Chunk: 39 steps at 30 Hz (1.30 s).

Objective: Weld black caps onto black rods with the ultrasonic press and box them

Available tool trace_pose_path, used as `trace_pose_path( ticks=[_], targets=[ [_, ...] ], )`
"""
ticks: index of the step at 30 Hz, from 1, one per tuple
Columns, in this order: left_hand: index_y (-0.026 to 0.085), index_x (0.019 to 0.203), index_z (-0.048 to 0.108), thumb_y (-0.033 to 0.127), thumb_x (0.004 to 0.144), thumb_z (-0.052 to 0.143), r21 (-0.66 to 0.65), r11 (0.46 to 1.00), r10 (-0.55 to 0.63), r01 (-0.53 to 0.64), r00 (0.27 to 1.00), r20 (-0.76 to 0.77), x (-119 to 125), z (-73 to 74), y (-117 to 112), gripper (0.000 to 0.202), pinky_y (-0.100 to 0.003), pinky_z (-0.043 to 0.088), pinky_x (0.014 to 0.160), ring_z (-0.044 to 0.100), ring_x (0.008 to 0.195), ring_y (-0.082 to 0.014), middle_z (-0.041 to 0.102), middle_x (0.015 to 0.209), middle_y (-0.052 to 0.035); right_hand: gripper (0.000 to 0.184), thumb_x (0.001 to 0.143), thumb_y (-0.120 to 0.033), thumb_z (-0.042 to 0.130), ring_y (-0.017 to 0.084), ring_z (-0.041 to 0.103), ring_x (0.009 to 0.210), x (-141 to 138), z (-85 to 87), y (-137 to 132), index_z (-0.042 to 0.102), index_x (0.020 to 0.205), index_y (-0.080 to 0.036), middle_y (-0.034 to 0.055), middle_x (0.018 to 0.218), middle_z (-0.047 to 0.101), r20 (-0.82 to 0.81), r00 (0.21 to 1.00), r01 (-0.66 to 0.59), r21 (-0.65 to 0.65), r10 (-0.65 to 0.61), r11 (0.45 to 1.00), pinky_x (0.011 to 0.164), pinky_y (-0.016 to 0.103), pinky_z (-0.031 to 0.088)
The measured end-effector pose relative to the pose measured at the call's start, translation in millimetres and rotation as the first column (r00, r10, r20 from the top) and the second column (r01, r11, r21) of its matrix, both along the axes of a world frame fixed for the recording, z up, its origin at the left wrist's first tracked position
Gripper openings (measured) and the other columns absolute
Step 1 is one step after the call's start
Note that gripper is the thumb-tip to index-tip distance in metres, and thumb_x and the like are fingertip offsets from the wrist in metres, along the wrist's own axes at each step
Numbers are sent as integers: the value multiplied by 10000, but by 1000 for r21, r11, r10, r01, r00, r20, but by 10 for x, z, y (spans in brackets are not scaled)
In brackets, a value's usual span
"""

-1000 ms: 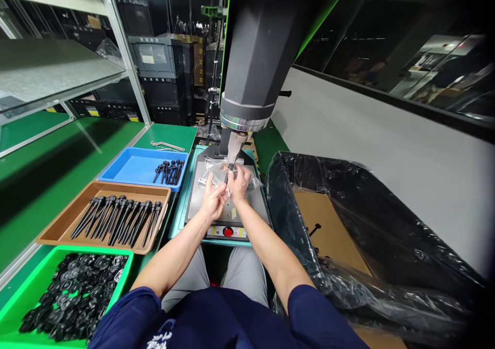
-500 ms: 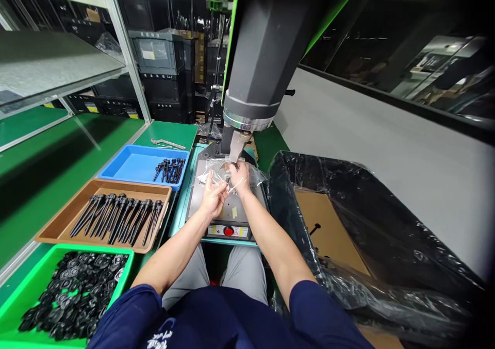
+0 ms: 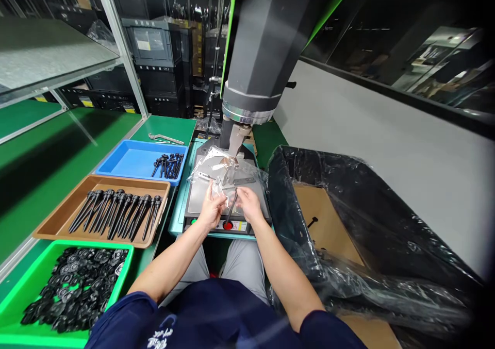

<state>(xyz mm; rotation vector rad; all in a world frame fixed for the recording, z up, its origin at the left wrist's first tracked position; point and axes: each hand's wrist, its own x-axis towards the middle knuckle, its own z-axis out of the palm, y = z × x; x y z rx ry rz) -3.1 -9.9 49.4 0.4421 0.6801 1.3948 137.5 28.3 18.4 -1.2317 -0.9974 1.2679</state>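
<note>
Pinching the crumpled near edge of a clear bag (image 3: 215, 164) with your left hand (image 3: 211, 211), you are closing the thumb and fingers of your right hand (image 3: 250, 205) on a black peg (image 3: 231, 214). The peg is slanting between the two hands, just above the front edge of the metal plate (image 3: 197, 197). You are holding both hands close together and low over the plate, which seems to be keeping the bag's mouth and the peg lined up. Whether the peg's upper end is already inside the film is too small to tell. The rest of the bag is lying spread across the plate toward the press head (image 3: 247, 113), which is hanging well above it. A red button (image 3: 228, 226) is sitting on the front panel right under your wrists. Three trays are lying in a row on the green table (image 3: 166, 127) by your left arm, likely for easy reach. The blue tray (image 3: 127, 162) is holding a small bunch of pegs, the brown tray (image 3: 54, 229) is carrying a longer row, and the green tray (image 3: 127, 256) is carrying a heap of small black parts (image 3: 69, 287). On your right, a cardboard box (image 3: 325, 220) lined with black plastic is standing open beside the plate, with one peg (image 3: 312, 221) lying in it.
</note>
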Motion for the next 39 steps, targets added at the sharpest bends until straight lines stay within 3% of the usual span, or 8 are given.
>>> trace_pose_path(
  ticks=[8, 12, 15, 21, 25, 29, 33, 39],
  targets=[
    [259, 1425, 409, 196, 635, 844, -61, 997, 40, -46, 995, -95, -66, -258, -1, 904, -299, 548, 729, 592, 617, -90, 619, 778, 52, 471, 698, -491, 766, 109, 583, 518, 192, -409, -794, 661, 985, -133, 55, 764, 685, -99, 946, -324, -333, 309, 885, 382, 165, 270],
    [154, 1336, 466, 223, 621, 831, -211, 970, 66, -123, 964, -257, -191, -419, -141, 806, -294, 527, 709, 615, 632, -112, 639, 753, 24, 483, 716, -472, 779, 111, 587, 554, 274, -394, -979, 685, 1047, -133, 54, 793, 686, -105, 948, -318, -253, 301, 914, 421, 182, 299],
    [118, 1111, 596, 266, 632, 814, -190, 967, 73, -167, 904, -421, -280, -500, -349, 547, -240, 457, 610, 541, 552, -84, 595, 653, 43, 502, 697, -445, 814, 135, 599, 611, 299, -309, -1006, 690, 1079, -144, 38, 767, 676, -71, 975, -219, -148, 211, 964, 476, 210, 368],
    [161, 920, 717, 340, 695, 804, 101, 993, 6, 67, 808, -589, -263, -205, -736, 301, -297, 500, 730, 607, 716, -141, 675, 813, -38, 500, 738, -404, 794, 215, 659, 919, 109, -88, -1026, 678, 1181, -203, 79, 1036, 680, 66, 987, -157, 142, 149, 977, 847, 356, 538],
    [198, 936, 746, 292, 693, 832, 305, 941, 101, 145, 741, -664, -217, 26, -813, 274, -328, 513, 814, 625, 840, -176, 664, 996, -75, 365, 833, -331, 698, 209, 656, 878, -60, 71, -1097, 680, 1183, -229, 77, 1012, 666, 341, 940, -127, 374, -9, 918, 806, 352, 565],
    [214, 945, 752, 276, 710, 831, 396, 906, 183, 152, 701, -689, -206, 53, -839, 256, -327, 500, 834, 607, 874, -186, 648, 975, -69, 299, 863, -287, 660, 225, 667, 893, -151, 151, -1165, 676, 1159, -247, 82, 1014, 684, 462, 875, -129, 515, -148, 847, 808, 368, 579],
    [224, 966, 756, 285, 753, 799, 418, 898, 222, 141, 675, -704, -216, 36, -858, 226, -336, 498, 835, 603, 898, -199, 641, 977, -73, 336, 870, -279, 646, 232, 681, 920, -190, 111, -1181, 645, 1204, -238, 89, 1040, 697, 450, 878, -120, 535, -162, 836, 825, 373, 584],
    [218, 990, 761, 286, 761, 791, 422, 903, 235, 82, 728, -644, -282, 139, -852, 240, -339, 508, 840, 619, 898, -198, 656, 974, -73, 297, 952, -397, 574, 224, 686, 927, -168, 77, -1181, 656, 1189, -236, 83, 1080, 715, 460, 885, -277, 395, 72, 876, 829, 356, 570]
  ],
)
